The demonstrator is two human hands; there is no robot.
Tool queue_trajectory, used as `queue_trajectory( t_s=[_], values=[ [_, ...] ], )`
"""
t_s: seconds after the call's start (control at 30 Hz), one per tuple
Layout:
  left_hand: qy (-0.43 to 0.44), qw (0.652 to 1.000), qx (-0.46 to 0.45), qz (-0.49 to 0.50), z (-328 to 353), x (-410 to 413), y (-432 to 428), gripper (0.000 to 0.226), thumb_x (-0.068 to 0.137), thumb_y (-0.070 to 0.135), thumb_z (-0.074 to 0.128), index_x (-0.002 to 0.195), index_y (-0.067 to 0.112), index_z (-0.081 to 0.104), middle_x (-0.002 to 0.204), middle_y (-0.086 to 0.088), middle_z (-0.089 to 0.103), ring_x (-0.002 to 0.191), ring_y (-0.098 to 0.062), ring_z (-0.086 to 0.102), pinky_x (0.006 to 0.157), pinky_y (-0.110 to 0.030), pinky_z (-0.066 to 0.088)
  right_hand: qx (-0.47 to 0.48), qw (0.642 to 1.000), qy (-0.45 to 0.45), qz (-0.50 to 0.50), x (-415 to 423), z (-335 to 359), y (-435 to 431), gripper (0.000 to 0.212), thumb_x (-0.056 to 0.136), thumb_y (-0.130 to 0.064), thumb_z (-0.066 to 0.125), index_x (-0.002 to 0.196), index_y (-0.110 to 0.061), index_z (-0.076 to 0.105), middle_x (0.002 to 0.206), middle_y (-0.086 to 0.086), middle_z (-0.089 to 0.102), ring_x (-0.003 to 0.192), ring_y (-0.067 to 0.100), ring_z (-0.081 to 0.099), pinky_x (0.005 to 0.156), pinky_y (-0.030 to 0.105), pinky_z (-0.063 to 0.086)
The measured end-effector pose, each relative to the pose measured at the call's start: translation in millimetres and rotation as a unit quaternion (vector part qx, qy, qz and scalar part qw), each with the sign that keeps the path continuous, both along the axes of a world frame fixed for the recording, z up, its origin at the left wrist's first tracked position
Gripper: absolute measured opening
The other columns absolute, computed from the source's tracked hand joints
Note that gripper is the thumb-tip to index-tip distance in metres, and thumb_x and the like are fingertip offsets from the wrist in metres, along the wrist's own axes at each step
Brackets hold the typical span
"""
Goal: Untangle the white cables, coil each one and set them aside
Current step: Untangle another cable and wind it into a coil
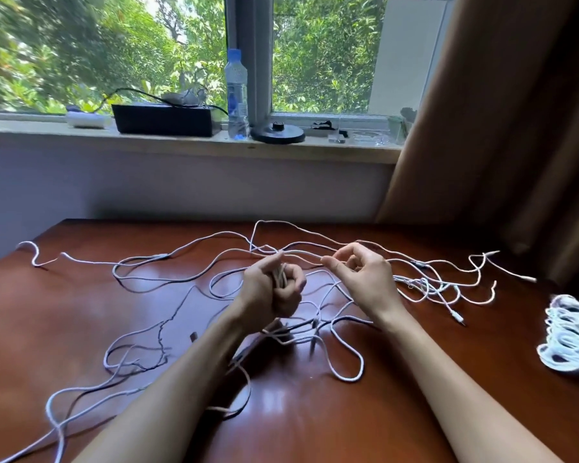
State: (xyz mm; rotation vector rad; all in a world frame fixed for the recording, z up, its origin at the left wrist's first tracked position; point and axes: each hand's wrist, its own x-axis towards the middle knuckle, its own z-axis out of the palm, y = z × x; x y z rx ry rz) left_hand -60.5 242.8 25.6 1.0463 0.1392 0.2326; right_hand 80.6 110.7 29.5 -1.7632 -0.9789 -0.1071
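Coiling one cable free of the tangle, passing it hand to hand.
White cables [188, 279] sprawl loose over the table [298, 412]. At centre the left hand [274, 292] grips a few wound loops. At its 3 o'clock the right hand [361, 275] is half-curled about a strand [310, 259] running 9-to-3 between them, though whether it pinches or only guides cannot be told. Finished coils [569, 335] lie at far 3 o'clock.

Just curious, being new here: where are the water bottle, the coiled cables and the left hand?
water bottle [236, 95], head view, its clear body.
coiled cables [569, 339], head view, middle of the white loops.
left hand [261, 292], head view, back of the hand.
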Motion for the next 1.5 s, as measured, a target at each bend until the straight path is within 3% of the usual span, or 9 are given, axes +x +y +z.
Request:
queue_trajectory(
  t_s=[0.3, 0.63, 0.9, 1.03, 1.17, 1.3, 1.33, 1.37, 1.5],
  values=[
    [-0.127, 0.979, -0.139, 0.08, -3, -8, 11, 0.046, 0.087, 0.037, 0.033, 0.062, 0.005, 0.057, 0.049, 0.0, 0.008, 0.043, -0.013, 0.006, 0.047, -0.023, 0.01, -0.012, 0.991, 0.03, 0.129, 2, -12, -4, 0.013, 0.098, -0.017, 0.065, 0.106, -0.025, 0.072, 0.068, -0.011, 0.056, 0.062, 0.008, 0.047, 0.06, 0.026, 0.041],
    [-0.149, 0.962, -0.208, 0.091, 0, -7, 12, 0.054, 0.097, 0.036, 0.022, 0.07, 0.004, 0.056, 0.048, 0.001, 0.024, 0.042, -0.014, 0.013, 0.047, -0.026, 0.013, 0.009, 0.998, -0.059, -0.014, 2, -12, -2, 0.006, 0.086, -0.031, 0.079, 0.084, -0.028, 0.074, 0.063, -0.017, 0.061, 0.059, 0.005, 0.055, 0.059, 0.016, 0.041],
    [-0.153, 0.935, -0.296, 0.122, 6, -1, 24, 0.046, 0.103, 0.036, 0.032, 0.123, 0.001, 0.054, 0.071, -0.002, 0.032, 0.061, -0.015, 0.028, 0.065, -0.029, 0.029, -0.039, 0.987, -0.106, 0.116, 0, -21, 0, 0.011, 0.088, -0.02, 0.078, 0.097, -0.026, 0.079, 0.094, -0.012, 0.073, 0.09, 0.007, 0.07, 0.082, 0.031, 0.055],
    [-0.129, 0.948, -0.226, 0.182, 5, 5, 27, 0.019, 0.106, 0.032, 0.034, 0.103, 0.018, 0.046, 0.066, 0.001, 0.036, 0.057, -0.013, 0.031, 0.065, -0.028, 0.032, -0.037, 0.981, -0.111, 0.155, -11, -16, -2, 0.024, 0.093, -0.007, 0.061, 0.108, -0.018, 0.077, 0.094, -0.01, 0.069, 0.089, 0.01, 0.066, 0.076, 0.02, 0.048],
    [-0.121, 0.949, -0.177, 0.233, 9, 10, 29, 0.029, 0.109, 0.034, 0.032, 0.084, 0.022, 0.041, 0.065, 0.003, 0.039, 0.053, -0.009, 0.036, 0.065, -0.025, 0.035, -0.049, 0.979, -0.101, 0.171, -16, -17, -3, 0.029, 0.093, 0.0, 0.06, 0.11, -0.016, 0.077, 0.084, -0.021, 0.061, 0.072, 0.005, 0.058, 0.066, 0.012, 0.038],
    [-0.131, 0.936, -0.183, 0.271, 8, 11, 35, 0.022, 0.109, 0.032, 0.035, 0.108, 0.012, 0.026, 0.072, -0.001, 0.045, 0.06, -0.012, 0.044, 0.068, -0.026, 0.046, -0.078, 0.972, -0.08, 0.208, -20, -17, -3, 0.031, 0.091, -0.002, 0.061, 0.11, -0.019, 0.079, 0.082, -0.021, 0.062, 0.068, 0.004, 0.056, 0.068, 0.015, 0.041],
    [-0.101, 0.932, -0.164, 0.309, 6, 11, 34, 0.055, 0.109, 0.029, 0.036, 0.156, 0.019, 0.008, 0.074, -0.003, 0.047, 0.064, -0.014, 0.046, 0.072, -0.028, 0.046, -0.083, 0.969, -0.066, 0.222, -21, -17, -3, 0.031, 0.091, 0.0, 0.062, 0.11, -0.018, 0.079, 0.08, -0.021, 0.061, 0.066, 0.003, 0.054, 0.067, 0.015, 0.04],
    [-0.107, 0.926, -0.157, 0.326, 3, 11, 36, 0.046, 0.109, 0.026, 0.036, 0.154, 0.027, 0.027, 0.077, -0.005, 0.05, 0.068, -0.015, 0.048, 0.076, -0.031, 0.047, -0.083, 0.968, -0.052, 0.232, -23, -17, -3, 0.03, 0.091, 0.0, 0.064, 0.109, -0.018, 0.079, 0.077, -0.021, 0.061, 0.065, 0.002, 0.052, 0.065, 0.014, 0.039],
    [-0.099, 0.934, -0.021, 0.344, -9, 14, 31, 0.053, 0.11, 0.019, 0.034, 0.158, 0.031, 0.015, 0.082, -0.008, 0.056, 0.07, -0.016, 0.062, 0.077, -0.03, 0.055, -0.063, 0.969, 0.006, 0.238, -29, -13, -6, 0.025, 0.092, -0.003, 0.069, 0.105, -0.022, 0.08, 0.079, -0.006, 0.071, 0.064, 0.021, 0.057, 0.059, 0.03, 0.041]
  ],
)
